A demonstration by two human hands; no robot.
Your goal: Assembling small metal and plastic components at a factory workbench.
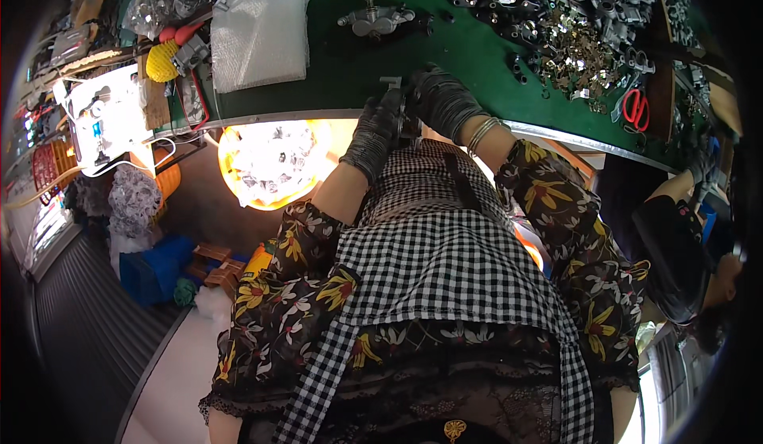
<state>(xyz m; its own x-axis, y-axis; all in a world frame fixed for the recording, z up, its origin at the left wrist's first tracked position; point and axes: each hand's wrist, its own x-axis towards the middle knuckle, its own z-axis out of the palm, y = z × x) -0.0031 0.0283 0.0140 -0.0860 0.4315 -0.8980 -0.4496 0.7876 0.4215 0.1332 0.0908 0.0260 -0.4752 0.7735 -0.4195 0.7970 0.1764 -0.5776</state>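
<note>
At the near edge of the green bench, my gloved left hand (373,136) is closed around a silver metal part (408,125). My gloved right hand (447,104) has its fingers curled against the same part from the other side. A shiny end of metal (390,82) sticks out above the left fingertips. Most of what I hold is covered by the gloves, so its full shape is hidden. Farther back on the bench lies a similar-looking silver metal assembly (375,21) with a black piece at its right side.
Bubble wrap (261,35) lies at back left, near a yellow mesh-wrapped thing (162,61). Small brass pieces (584,47) and silver fittings (612,3) are heaped at right, beside red-handled scissors (636,110). An orange basin (230,182) of parts stands below the bench. A co-worker's arm (675,186) is at far right.
</note>
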